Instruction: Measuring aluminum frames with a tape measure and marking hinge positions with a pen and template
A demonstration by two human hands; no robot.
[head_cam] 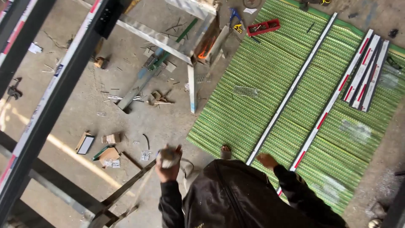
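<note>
I look down past my dark jacket at a concrete floor. My left hand (168, 163) is raised and closed around a small whitish-grey object (168, 158) that I cannot identify. My right hand (267, 161) is stretched down with fingers loosely curled, just above the near end of a long white metal strip (291, 90) lying on a green ribbed mat (253, 84); it holds nothing. A second long strip with red marks (325, 116) lies just to the right of that hand. My sandalled foot (226, 152) stands at the mat's edge.
A dark metal frame (50, 97) crosses the left side. A metal stand (185, 46) and scraps lie on the concrete, with small cardboard boxes (99, 145) nearby. Short strips (365, 74) and a red tray (263, 27) rest on the mat.
</note>
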